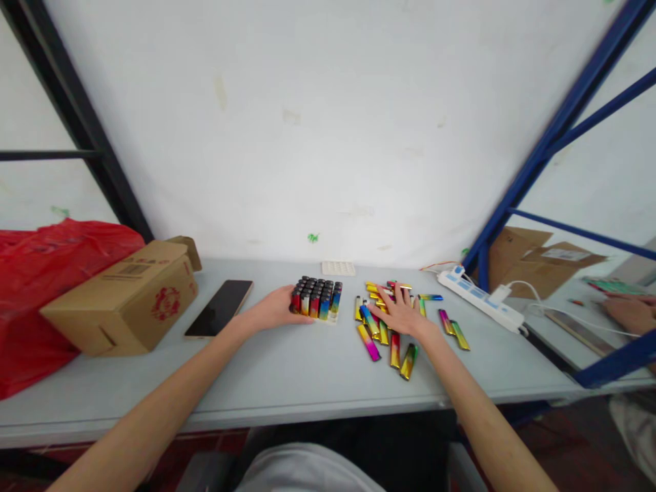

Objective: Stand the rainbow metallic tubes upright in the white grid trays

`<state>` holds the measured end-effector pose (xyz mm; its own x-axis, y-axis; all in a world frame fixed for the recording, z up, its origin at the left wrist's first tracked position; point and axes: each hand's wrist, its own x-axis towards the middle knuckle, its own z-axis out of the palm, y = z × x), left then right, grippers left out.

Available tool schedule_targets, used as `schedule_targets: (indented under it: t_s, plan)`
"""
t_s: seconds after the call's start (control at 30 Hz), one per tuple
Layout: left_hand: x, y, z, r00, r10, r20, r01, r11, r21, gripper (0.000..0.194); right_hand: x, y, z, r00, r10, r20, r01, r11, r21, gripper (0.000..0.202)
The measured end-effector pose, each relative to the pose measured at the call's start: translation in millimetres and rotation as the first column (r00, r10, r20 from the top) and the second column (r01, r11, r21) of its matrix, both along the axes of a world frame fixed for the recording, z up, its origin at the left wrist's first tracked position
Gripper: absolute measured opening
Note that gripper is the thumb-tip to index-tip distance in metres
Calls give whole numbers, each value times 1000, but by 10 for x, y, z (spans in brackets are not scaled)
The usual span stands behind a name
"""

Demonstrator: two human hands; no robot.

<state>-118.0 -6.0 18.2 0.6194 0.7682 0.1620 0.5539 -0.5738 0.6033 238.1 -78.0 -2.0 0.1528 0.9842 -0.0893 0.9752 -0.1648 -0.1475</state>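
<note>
A block of upright lighters (316, 297) with black tops and shiny coloured bodies stands in rows on the table, in a pale tray (331, 318) that shows at its right front corner. My left hand (279, 307) is curved against the left side of this block, its fingers partly hidden behind it. To the right, my right hand (398, 312) rests with fingers spread over a loose pile of metallic lighters (380, 331). Nothing is visibly gripped in it. Two lighters (454, 328) lie apart on the right.
A white perforated tray (338, 268) lies near the wall. At left are a phone (220, 309), a cardboard box (128, 297) and a red plastic bag (46, 273). A power strip (480, 298) and blue frame (517, 178) border the right, where another person's hand (633, 313) shows.
</note>
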Motion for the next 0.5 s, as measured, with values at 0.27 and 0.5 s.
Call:
schedule_targets:
  t_s: [0.27, 0.5]
  plan:
    - [4, -15, 18, 1000, -4, 29, 5, 1000, -27, 71, -47, 97, 47, 1000, 15, 5, -15, 1000, -23, 102]
    - [4, -10, 9, 1000, -11, 20, 11, 1000, -4, 69, -49, 60, -15, 999, 32, -40, -27, 992, 124, 78]
